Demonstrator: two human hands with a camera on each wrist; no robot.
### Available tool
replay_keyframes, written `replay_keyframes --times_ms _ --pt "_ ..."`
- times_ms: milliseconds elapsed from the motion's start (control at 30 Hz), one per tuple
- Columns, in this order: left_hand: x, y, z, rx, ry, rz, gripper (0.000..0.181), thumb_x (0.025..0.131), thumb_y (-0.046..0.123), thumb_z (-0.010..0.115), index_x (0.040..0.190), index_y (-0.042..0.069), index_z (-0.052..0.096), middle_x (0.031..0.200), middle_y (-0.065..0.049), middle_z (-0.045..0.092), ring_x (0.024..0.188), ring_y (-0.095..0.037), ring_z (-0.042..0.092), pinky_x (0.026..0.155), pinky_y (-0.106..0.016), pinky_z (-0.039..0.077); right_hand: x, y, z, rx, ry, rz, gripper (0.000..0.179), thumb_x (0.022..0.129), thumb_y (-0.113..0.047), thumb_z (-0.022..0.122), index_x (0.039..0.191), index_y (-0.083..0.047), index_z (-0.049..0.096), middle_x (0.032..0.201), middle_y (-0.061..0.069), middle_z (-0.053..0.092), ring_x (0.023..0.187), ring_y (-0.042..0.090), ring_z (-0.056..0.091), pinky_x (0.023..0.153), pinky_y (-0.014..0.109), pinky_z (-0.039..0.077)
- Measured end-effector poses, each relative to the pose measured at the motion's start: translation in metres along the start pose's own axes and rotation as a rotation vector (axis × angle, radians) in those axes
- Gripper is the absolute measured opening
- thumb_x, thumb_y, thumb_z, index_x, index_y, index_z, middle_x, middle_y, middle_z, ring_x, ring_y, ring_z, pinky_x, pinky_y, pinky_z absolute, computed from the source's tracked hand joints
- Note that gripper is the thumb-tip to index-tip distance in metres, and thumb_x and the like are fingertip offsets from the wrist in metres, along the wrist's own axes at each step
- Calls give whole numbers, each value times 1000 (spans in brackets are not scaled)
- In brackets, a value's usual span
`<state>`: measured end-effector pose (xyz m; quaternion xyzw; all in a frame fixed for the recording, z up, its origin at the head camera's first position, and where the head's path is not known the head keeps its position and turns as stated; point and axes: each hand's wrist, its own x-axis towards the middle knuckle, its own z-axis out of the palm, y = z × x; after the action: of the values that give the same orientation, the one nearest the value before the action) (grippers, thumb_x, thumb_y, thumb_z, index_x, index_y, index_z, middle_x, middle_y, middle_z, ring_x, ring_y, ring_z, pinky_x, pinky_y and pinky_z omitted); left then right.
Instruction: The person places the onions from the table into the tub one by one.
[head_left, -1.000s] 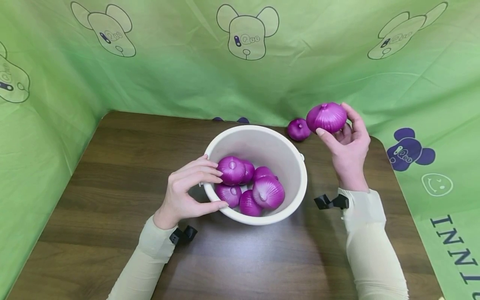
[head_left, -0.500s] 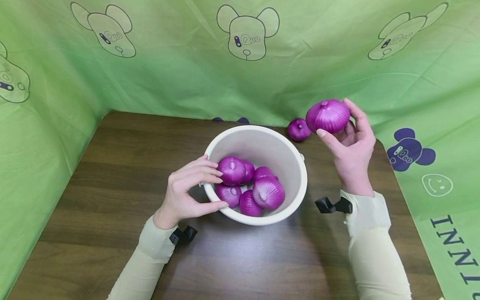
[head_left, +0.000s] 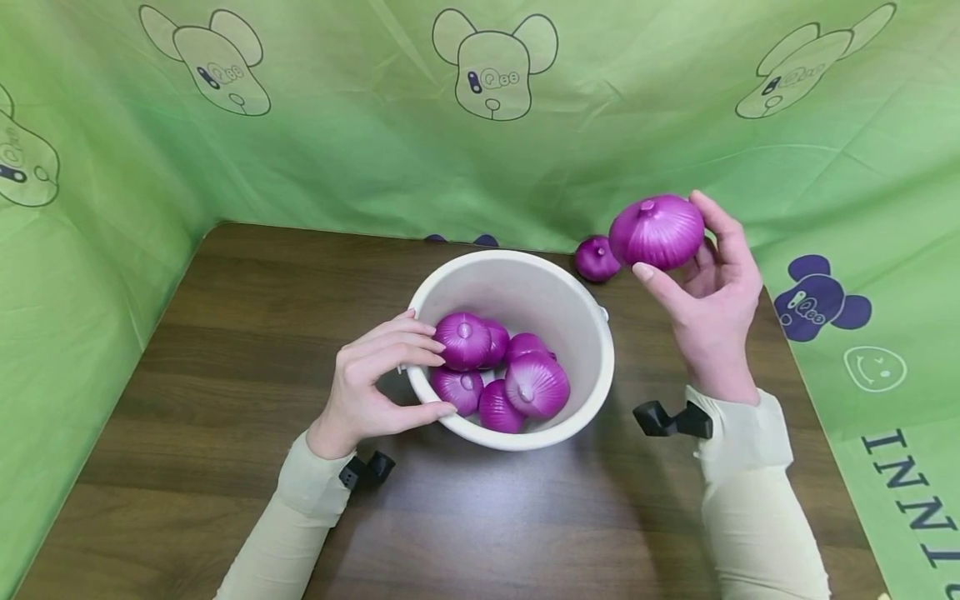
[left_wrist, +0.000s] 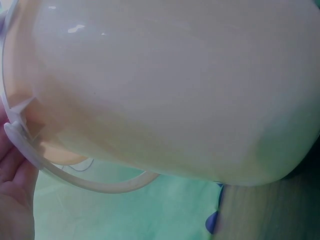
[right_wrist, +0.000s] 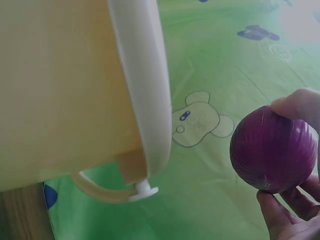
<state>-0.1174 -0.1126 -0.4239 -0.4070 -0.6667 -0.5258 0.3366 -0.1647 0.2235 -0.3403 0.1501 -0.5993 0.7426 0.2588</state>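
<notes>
In the head view my right hand (head_left: 716, 308) holds a purple onion (head_left: 657, 233) above the table, thumb below and fingers behind its right side. The right wrist view shows that onion (right_wrist: 272, 150) pinched between thumb and fingers, apart from the bucket wall. A white bucket (head_left: 592, 417) stands mid-table with several purple onions (head_left: 537, 385) lying in it. My left hand (head_left: 375, 383) grips the bucket's left rim, fingers reaching over the edge and thumb at the front. In the left wrist view the bucket's side (left_wrist: 175, 90) fills most of the picture and part of the hand is hidden.
One more onion (head_left: 597, 259) lies on the wooden table (head_left: 247, 358) behind the bucket's right side, near the back edge. Green printed cloth (head_left: 337, 150) hangs behind and along both sides. The bucket's handle (left_wrist: 110, 186) hangs at its far side.
My right hand has moved slightly right with the onion, which looks a little larger in the head view. The left hand and bucket have stayed put.
</notes>
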Motion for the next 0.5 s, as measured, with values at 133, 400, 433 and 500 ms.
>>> replay_keyframes --times_ms 133,400,433,500 --pt "0 0 0 2 0 -1 40 77 37 90 91 2 77 92 -12 75 91 -34 70 103 -57 50 -1 -4 4 22 4 1 72 67 30 71 134 6 59 138 26 50 121 38 55 107 37 48" --pt "-1 -1 0 5 -2 4 40 77 37 90 91 2 77 92 -12 75 91 -34 70 104 -57 50 -6 -12 12 44 -17 -8 74 63 33 68 132 8 58 137 27 50 118 37 56 106 37 49" --pt "-1 -1 0 5 -2 4 40 77 37 90 91 2 77 92 -12 75 90 -34 70 104 -57 50 -6 -13 13 45 -22 -8 74 63 33 68 132 9 58 136 27 50 118 37 56 106 37 49" --pt "-1 -1 0 5 -1 3 40 77 37 90 91 2 77 91 -12 75 90 -35 70 104 -57 50 -8 -15 14 43 -36 -11 75 62 33 69 132 9 58 136 28 51 118 38 56 106 37 49"
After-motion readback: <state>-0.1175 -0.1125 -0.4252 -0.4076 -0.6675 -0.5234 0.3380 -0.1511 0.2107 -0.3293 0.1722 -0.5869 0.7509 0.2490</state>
